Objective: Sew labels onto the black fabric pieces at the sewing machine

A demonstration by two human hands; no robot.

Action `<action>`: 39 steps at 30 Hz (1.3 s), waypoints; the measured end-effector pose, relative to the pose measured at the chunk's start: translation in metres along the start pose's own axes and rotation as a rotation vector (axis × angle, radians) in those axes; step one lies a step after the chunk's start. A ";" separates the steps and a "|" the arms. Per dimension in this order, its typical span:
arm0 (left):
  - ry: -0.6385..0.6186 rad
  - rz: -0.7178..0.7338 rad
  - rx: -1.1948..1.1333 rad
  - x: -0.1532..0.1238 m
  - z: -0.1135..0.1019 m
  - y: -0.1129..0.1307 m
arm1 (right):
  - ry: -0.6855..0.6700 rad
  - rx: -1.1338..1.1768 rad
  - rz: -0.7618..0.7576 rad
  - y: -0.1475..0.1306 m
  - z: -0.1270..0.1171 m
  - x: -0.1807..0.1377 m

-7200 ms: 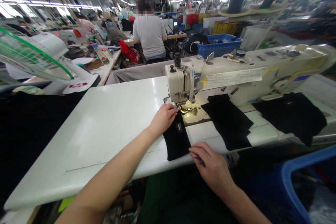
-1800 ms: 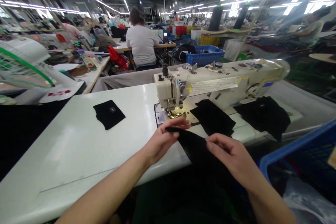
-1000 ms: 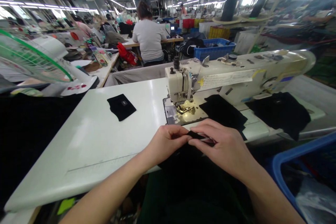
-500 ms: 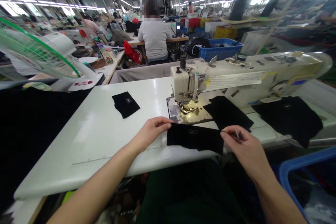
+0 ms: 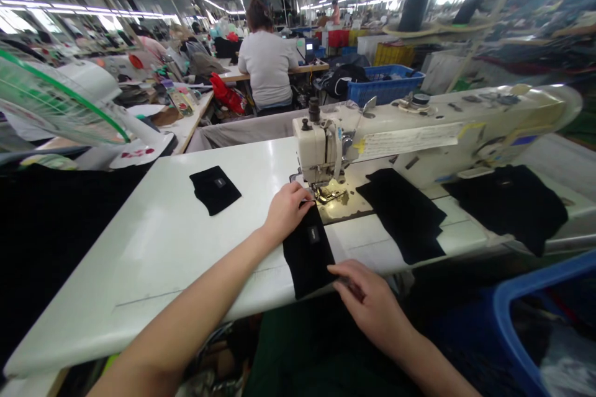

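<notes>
Pinching the labelled black cloth (image 5: 307,267) at its far edge, the left hand (image 5: 287,212) has a narrow grip near the presser foot (image 5: 331,195); the right hand (image 5: 372,301) holds the cloth's near right corner. It lies on the desk (image 5: 139,248), seemingly being lined up (stitching unclear). One labelled piece (image 5: 212,198) at left looks done; dark cloths (image 5: 404,217) at right seem pending.

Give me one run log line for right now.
left hand: holding black cloth near presser foot | right hand: holding its near right corner | another labelled piece: flat on white table
</notes>
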State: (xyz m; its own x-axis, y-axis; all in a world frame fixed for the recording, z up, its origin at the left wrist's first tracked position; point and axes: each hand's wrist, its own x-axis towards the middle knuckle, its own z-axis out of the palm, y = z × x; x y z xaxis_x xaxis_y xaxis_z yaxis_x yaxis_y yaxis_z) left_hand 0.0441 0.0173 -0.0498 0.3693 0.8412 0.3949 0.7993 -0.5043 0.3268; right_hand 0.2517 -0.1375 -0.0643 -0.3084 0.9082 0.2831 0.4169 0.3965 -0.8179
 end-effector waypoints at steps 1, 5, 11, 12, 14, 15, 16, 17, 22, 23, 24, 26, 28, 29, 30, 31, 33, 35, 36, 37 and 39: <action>-0.024 0.024 0.017 -0.002 -0.001 0.000 | 0.002 -0.024 -0.062 0.003 -0.001 0.000; -0.077 0.127 0.017 -0.006 -0.002 -0.001 | 0.049 -0.179 -0.198 0.009 -0.004 0.000; -0.060 0.176 0.040 -0.002 0.000 -0.006 | 0.103 -0.275 -0.204 0.011 -0.003 0.004; -0.061 0.180 0.050 -0.001 0.000 -0.006 | 0.105 -0.280 -0.198 0.011 -0.002 0.004; -0.061 0.187 0.067 0.000 0.000 -0.007 | 0.107 -0.284 -0.187 0.011 -0.002 0.005; -0.060 0.188 0.073 0.000 0.000 -0.007 | 0.108 -0.285 -0.185 0.011 -0.001 0.005; -0.059 0.188 0.078 0.000 0.001 -0.007 | 0.109 -0.287 -0.185 0.011 -0.001 0.005; -0.057 0.187 0.081 0.000 0.001 -0.008 | 0.110 -0.290 -0.184 0.012 -0.001 0.006; -0.054 0.193 0.067 0.002 0.003 -0.011 | 0.099 -0.299 -0.161 0.010 0.000 0.008; -0.054 0.193 0.067 0.002 0.004 -0.011 | 0.094 -0.298 -0.154 0.010 0.000 0.008; -0.055 0.193 0.072 0.002 0.003 -0.011 | 0.092 -0.298 -0.148 0.009 0.000 0.008; -0.057 0.195 0.097 0.002 0.003 -0.010 | 0.097 -0.300 -0.143 0.008 0.000 0.009; -0.063 0.200 0.137 0.002 0.002 -0.009 | 0.103 -0.306 -0.141 0.008 0.000 0.010; -0.067 0.203 0.157 0.002 0.002 -0.008 | 0.104 -0.309 -0.140 0.008 0.000 0.010; -0.072 0.205 0.174 0.002 0.001 -0.007 | 0.104 -0.311 -0.139 0.008 0.000 0.010; -0.077 0.204 0.189 0.002 0.000 -0.006 | 0.105 -0.312 -0.139 0.009 0.000 0.011; -0.085 0.199 0.211 0.002 -0.001 -0.005 | 0.109 -0.313 -0.145 0.009 0.001 0.011; -0.095 0.205 0.222 0.001 -0.003 -0.003 | 0.109 -0.317 -0.149 0.009 0.001 0.011; -0.101 0.215 0.224 0.001 -0.004 -0.003 | 0.105 -0.320 -0.148 0.008 0.001 0.011; -0.108 0.229 0.224 0.001 -0.005 -0.002 | 0.097 -0.326 -0.147 0.008 0.000 0.011; -0.115 0.253 0.223 0.001 -0.007 -0.002 | 0.078 -0.347 -0.147 0.007 -0.001 0.011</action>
State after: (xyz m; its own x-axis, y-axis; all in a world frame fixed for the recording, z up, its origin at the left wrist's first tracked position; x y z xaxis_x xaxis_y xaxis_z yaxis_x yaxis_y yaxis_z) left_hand 0.0399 0.0172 -0.0444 0.6096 0.7182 0.3356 0.7550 -0.6550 0.0302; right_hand 0.2518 -0.1249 -0.0667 -0.3265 0.8402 0.4329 0.6418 0.5333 -0.5511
